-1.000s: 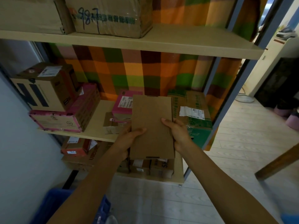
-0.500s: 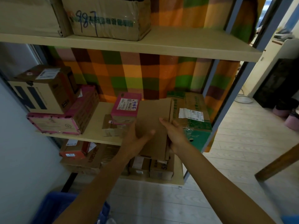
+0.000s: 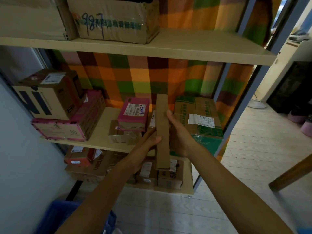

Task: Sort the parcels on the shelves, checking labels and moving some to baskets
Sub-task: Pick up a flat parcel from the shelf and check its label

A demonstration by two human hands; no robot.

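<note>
A flat brown cardboard parcel (image 3: 162, 129) stands on edge in front of the middle shelf (image 3: 99, 132), its narrow side facing me. My left hand (image 3: 148, 141) grips it from the left, thumb over its near edge. My right hand (image 3: 179, 132) holds it from the right, thumb on its upper side. A white label shows on its hidden left face. A pink-topped parcel (image 3: 134, 114) sits just left of it on a small brown box (image 3: 121, 132). A green and brown labelled box (image 3: 199, 122) stands to its right.
A big brown box (image 3: 49, 95) rests on a pink-edged box (image 3: 67, 124) at the shelf's left. Several parcels crowd the bottom shelf (image 3: 189, 184). The top shelf carries a box marked 987 (image 3: 114, 21). A blue basket (image 3: 55, 217) sits on the floor at lower left.
The parcel has turned from lying face-up towards me to standing on its edge, and both hands have shifted with it closer to the shelf.
</note>
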